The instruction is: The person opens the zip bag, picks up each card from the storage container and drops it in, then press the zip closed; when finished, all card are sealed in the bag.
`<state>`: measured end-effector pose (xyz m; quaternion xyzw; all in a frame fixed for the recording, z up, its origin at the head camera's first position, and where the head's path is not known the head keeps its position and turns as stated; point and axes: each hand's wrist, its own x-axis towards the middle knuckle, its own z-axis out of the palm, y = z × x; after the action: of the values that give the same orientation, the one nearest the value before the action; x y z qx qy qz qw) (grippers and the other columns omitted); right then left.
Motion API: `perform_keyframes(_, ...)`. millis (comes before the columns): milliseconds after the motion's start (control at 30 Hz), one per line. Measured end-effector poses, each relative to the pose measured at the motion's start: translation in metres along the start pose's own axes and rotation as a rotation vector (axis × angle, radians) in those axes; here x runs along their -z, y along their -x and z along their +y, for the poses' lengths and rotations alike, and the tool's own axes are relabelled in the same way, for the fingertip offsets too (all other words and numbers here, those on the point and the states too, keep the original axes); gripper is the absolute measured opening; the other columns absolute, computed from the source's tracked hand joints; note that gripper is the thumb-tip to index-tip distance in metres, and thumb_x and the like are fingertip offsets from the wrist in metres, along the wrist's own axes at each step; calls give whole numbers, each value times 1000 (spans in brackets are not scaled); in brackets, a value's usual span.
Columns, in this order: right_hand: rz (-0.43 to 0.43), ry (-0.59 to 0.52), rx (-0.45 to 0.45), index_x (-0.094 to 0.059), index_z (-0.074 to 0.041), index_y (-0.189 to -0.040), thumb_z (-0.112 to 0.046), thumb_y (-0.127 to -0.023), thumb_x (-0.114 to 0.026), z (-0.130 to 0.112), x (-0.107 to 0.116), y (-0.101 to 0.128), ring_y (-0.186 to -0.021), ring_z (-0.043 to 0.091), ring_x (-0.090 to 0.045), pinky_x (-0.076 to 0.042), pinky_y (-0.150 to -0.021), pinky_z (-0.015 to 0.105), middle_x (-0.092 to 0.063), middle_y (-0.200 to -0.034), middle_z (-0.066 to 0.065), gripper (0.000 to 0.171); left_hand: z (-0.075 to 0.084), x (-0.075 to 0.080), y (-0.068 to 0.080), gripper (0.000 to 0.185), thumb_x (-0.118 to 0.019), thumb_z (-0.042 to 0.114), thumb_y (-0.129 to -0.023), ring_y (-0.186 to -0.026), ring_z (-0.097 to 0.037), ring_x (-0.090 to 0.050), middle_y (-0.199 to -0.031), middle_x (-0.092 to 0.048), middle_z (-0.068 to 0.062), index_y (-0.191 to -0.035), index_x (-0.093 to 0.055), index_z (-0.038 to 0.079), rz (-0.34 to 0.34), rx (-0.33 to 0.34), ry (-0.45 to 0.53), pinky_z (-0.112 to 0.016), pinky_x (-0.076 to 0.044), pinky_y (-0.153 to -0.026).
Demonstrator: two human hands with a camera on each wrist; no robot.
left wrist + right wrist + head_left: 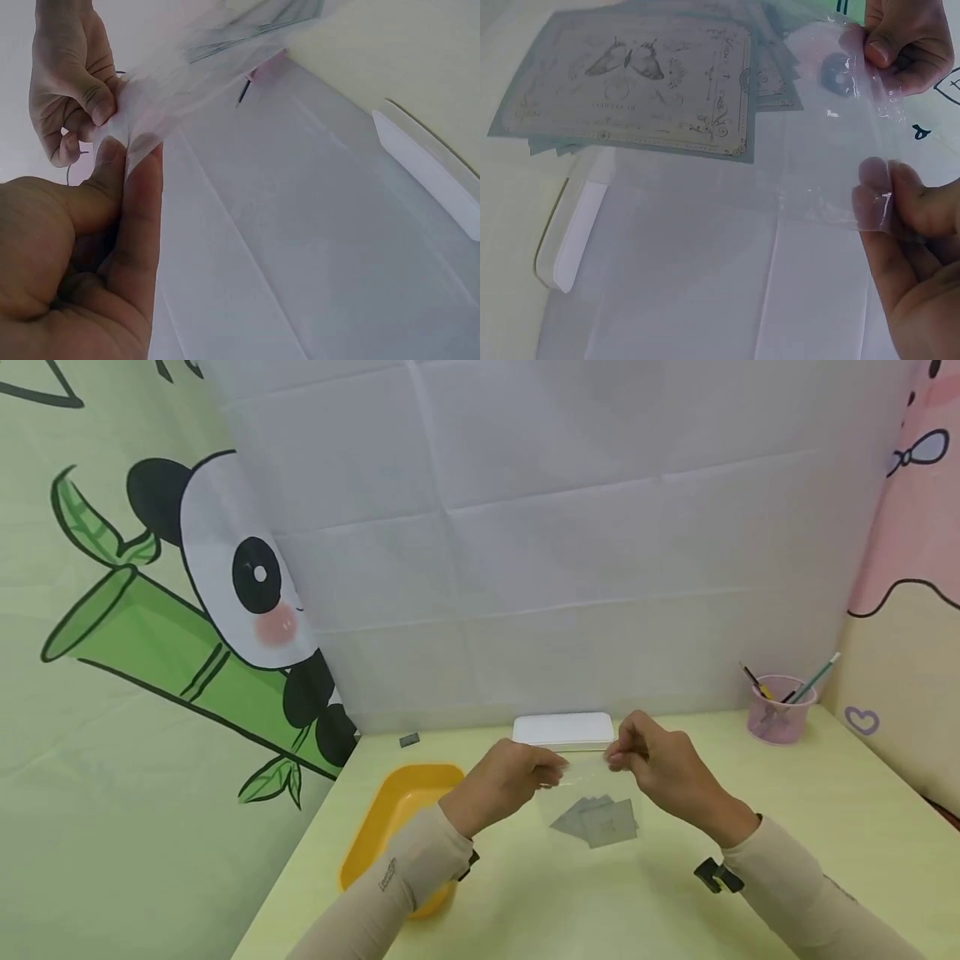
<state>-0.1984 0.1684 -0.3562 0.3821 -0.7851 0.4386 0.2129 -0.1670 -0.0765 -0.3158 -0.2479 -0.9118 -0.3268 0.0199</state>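
Note:
Between both hands hangs a clear plastic bag (pixel 817 180), its top edge pinched at either side. My left hand (pixel 510 781) grips one upper corner between thumb and fingers. The opposite corner is pinched by my right hand (pixel 667 777). Several grey-green cards (pixel 609 824) lie fanned and overlapping low in the bag, seen through the plastic. A butterfly drawing and ornate border are printed on the front card (pixel 630 82) in the right wrist view. In the left wrist view, the bag (pixel 157 105) looks creased near the fingertips, and the cards show only edge-on.
A yellow tray (pixel 351 860) stands on the left, partly behind the left forearm. At the back sits a white box (pixel 562 729), with a small grey block (pixel 409 740) to its left. A pink pencil cup (pixel 777 718) holds pens at the back right of the table (pixel 570 918).

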Motion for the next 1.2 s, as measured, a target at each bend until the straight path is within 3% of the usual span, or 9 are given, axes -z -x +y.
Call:
perform_keyframes(100,-10,-25,-53,-48,-10,-90,16,-87,-67,-10,3,9,-74,9,-70,-57,-67,29,-73,-86,-3,32,5,1,7,22,-71,-3,-91,-79,3,-65,-92,-74,6,-110,-78,6,-27,-79,-129,-15,-51,-73)
perform_keyframes(233,-51,-116,-114,-49,-7,-89,15,-88,-67,-19,11,17,-72,10,-70,-57,-62,30,-75,-86,1,28,9,5,9,19,-75,4,-88,-72,0,-65,-88,-74,7,-108,-78,6,-100,-57,-35,-18,-53,-70)
perform_keyframes(367,-166,-204,-253,-51,-4,-91,9,-91,-66,-3,12,17,-77,16,-71,-58,-62,29,-74,-92,9,20,-3,-9,-10,13,-73,7,-92,-72,-5,-65,-85,-71,7,-104,-76,9,-169,19,-53,-22,-53,-68)
perform_keyframes(467,-227,-232,-366,-51,-3,-91,7,-94,-64,27,-2,23,-79,20,-71,-58,-61,30,-72,-95,12,17,-19,-39,-26,21,-72,12,-94,-82,-8,-68,-96,-73,5,-114,-71,9,-177,81,-234,-24,-53,-73)
perform_keyframes(633,-218,-204,-450,-52,-3,-89,9,-93,-64,77,-36,37,-75,22,-69,-57,-58,31,-69,-93,14,17,-31,-93,-30,80,-84,39,-81,-123,-19,-58,-141,-56,-5,-146,-49,7,-132,80,-720,-30,-49,-95)
perform_keyframes(767,-220,-53,-411,-56,-7,-89,7,-92,-66,103,-56,40,-78,20,-67,-55,-61,30,-69,-91,9,17,-34,-122,-22,85,-87,55,-71,-118,-17,-58,-135,-56,0,-136,-55,11,-198,29,-926,-29,-49,-91)
perform_keyframes(900,-289,129,-359,-61,-10,-94,2,-92,-67,111,-62,40,-86,19,-64,-52,-70,36,-70,-96,5,14,-39,-134,-19,66,-86,58,-68,-97,-12,-62,-109,-61,7,-117,-66,19,-315,87,-952,-29,-51,-76)
perform_keyframes(1033,-409,266,-337,-68,-11,-103,-10,-89,-75,100,-60,42,-99,26,-63,-52,-79,46,-69,-113,8,16,-45,-133,-23,56,-86,55,-70,-95,-14,-63,-107,-63,9,-112,-70,21,-342,176,-907,-32,-50,-75)
perform_keyframes(1200,-579,373,-281,-67,-4,-123,-35,-79,-85,79,-56,44,-137,47,-40,-44,-96,62,-47,-148,22,56,-49,-127,-34,49,-87,47,-73,-94,-18,-64,-109,-62,6,-111,-71,19,-348,245,-843,-36,-51,-78)
